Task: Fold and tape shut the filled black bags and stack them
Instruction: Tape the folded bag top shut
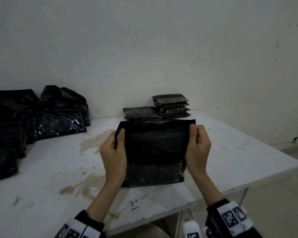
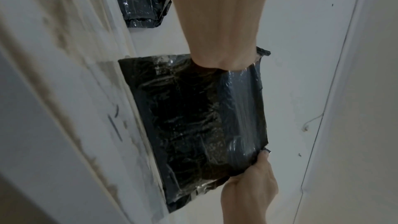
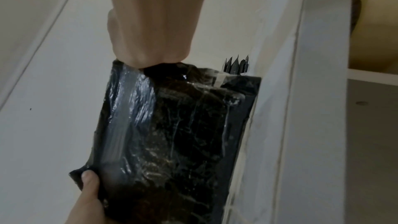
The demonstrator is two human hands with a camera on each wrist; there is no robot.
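The filled black bag [image 1: 155, 152] stands on its bottom edge near the middle of the white table [image 1: 41, 169], with its empty upper flap raised. The left hand [image 1: 113, 155] pinches the flap's upper left corner between thumb and curled fingers. The right hand [image 1: 199, 148] pinches the upper right corner in the same manner. Both hands hold the flap stretched flat between them.

At the far edge, against the wall [image 1: 144, 48], a stack of taped bags [image 1: 172, 106] sits with a single flat bag [image 1: 139, 112] just beside it on the left. A pile of unsealed black bags [image 1: 33, 121] occupies the far left. Brown stains [image 1: 93, 141] mark the tabletop left of the held bag. In the right wrist view, a roll of clear tape [image 3: 374, 28] shows at the upper right.
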